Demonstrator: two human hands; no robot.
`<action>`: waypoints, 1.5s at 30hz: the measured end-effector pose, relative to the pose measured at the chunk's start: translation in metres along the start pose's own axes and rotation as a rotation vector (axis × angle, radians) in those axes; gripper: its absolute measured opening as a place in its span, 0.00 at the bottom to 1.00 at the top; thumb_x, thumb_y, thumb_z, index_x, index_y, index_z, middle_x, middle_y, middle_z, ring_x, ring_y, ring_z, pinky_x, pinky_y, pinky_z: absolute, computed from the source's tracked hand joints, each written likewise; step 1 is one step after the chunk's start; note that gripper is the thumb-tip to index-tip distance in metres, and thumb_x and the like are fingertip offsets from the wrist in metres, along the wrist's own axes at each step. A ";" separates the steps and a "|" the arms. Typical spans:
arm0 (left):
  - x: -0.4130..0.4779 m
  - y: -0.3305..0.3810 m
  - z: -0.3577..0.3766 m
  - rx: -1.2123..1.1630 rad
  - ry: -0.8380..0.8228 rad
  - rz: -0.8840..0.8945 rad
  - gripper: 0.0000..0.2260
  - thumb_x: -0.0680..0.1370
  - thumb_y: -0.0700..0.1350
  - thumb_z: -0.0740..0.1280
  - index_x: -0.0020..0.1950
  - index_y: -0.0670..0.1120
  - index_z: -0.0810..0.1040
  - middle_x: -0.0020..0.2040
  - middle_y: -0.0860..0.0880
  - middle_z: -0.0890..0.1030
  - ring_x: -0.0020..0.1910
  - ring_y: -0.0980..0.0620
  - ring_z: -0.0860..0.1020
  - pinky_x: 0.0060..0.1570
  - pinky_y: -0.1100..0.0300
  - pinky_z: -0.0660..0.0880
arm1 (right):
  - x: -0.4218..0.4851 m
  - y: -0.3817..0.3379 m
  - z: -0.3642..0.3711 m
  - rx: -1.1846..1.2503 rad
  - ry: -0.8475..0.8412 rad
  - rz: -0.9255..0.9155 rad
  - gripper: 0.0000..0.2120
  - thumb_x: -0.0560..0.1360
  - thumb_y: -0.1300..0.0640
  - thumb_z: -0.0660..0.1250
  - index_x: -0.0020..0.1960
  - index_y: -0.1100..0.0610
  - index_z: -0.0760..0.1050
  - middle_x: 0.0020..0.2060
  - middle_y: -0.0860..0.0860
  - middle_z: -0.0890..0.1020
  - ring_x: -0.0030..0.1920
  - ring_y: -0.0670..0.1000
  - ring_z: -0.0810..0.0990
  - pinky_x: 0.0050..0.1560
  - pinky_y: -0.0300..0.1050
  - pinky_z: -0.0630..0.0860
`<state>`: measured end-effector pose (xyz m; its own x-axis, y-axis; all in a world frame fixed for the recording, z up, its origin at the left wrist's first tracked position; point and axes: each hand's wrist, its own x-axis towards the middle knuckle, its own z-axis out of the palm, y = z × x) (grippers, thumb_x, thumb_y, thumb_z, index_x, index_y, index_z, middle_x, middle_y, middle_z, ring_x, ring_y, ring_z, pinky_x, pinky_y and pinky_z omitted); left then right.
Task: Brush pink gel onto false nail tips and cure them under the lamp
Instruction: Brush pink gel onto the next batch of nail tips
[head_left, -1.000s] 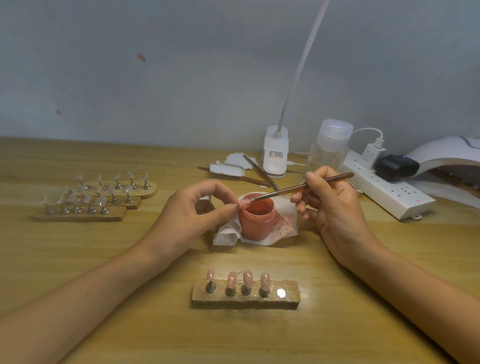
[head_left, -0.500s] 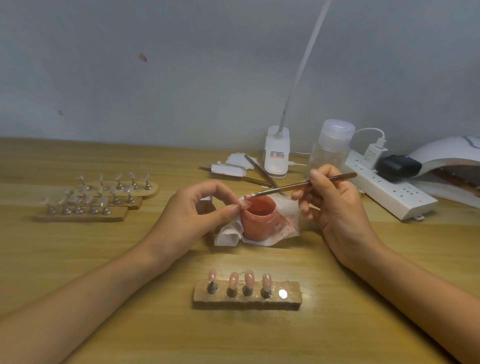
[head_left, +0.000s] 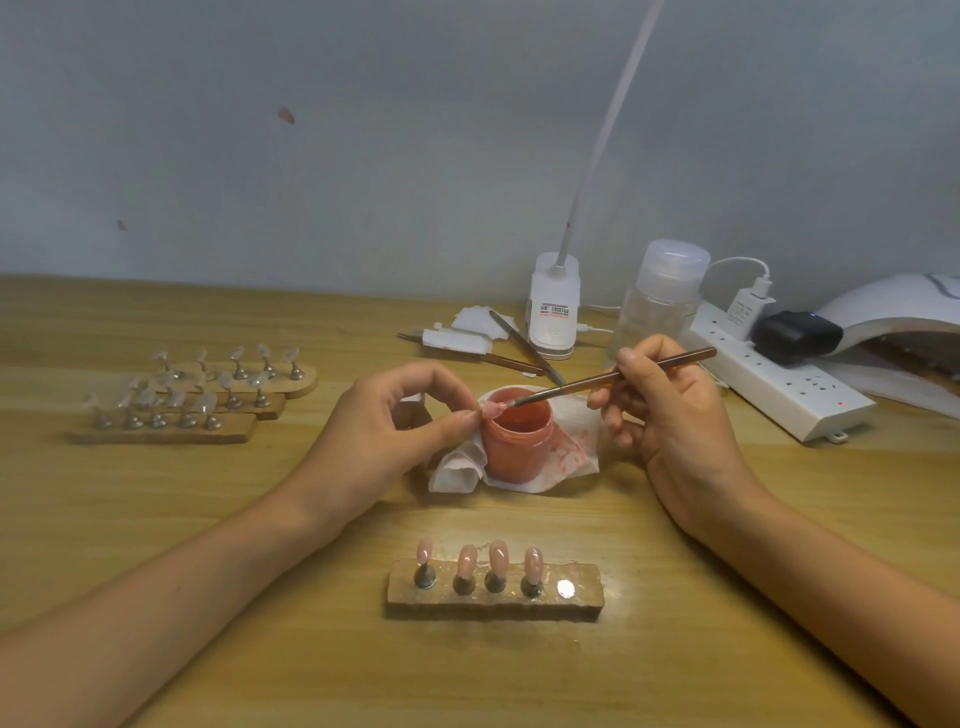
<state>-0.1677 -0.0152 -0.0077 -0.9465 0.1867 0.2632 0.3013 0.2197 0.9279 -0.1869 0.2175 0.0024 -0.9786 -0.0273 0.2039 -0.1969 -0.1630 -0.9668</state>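
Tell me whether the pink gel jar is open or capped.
Open: the jar has no lid on, and its pink interior shows from above.

A wooden table (head_left: 156, 493) lies under the grip, a grey wall (head_left: 363, 156) rises well beyond it, and a white desk lamp (head_left: 555, 306) stands just behind.

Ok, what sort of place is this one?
Likely a nail-art workbench, home or small studio: a curing lamp at the right, an open jar of pink gel, and a wooden stand holding painted nail tips.
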 end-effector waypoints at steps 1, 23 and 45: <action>0.000 0.000 0.000 0.002 -0.001 0.001 0.06 0.71 0.49 0.72 0.45 0.49 0.82 0.45 0.51 0.84 0.34 0.54 0.77 0.31 0.67 0.73 | 0.000 0.000 0.000 0.013 0.015 -0.001 0.08 0.81 0.56 0.61 0.43 0.56 0.70 0.32 0.51 0.82 0.28 0.45 0.75 0.26 0.35 0.71; 0.000 -0.001 -0.001 0.058 -0.008 0.012 0.01 0.76 0.44 0.71 0.45 0.49 0.81 0.45 0.49 0.84 0.43 0.33 0.80 0.44 0.40 0.80 | -0.001 -0.002 0.003 -0.001 -0.050 -0.054 0.08 0.77 0.51 0.63 0.44 0.55 0.69 0.33 0.51 0.83 0.29 0.45 0.76 0.26 0.34 0.71; 0.004 0.003 0.000 -0.017 -0.067 -0.088 0.06 0.70 0.53 0.71 0.40 0.51 0.80 0.41 0.47 0.84 0.39 0.40 0.78 0.33 0.60 0.75 | 0.000 0.000 0.002 -0.088 -0.007 -0.039 0.08 0.80 0.52 0.62 0.45 0.55 0.70 0.33 0.51 0.83 0.29 0.47 0.74 0.24 0.34 0.68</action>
<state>-0.1704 -0.0141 -0.0040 -0.9593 0.2313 0.1622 0.2144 0.2220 0.9512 -0.1867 0.2159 0.0024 -0.9697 -0.0297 0.2423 -0.2395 -0.0765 -0.9679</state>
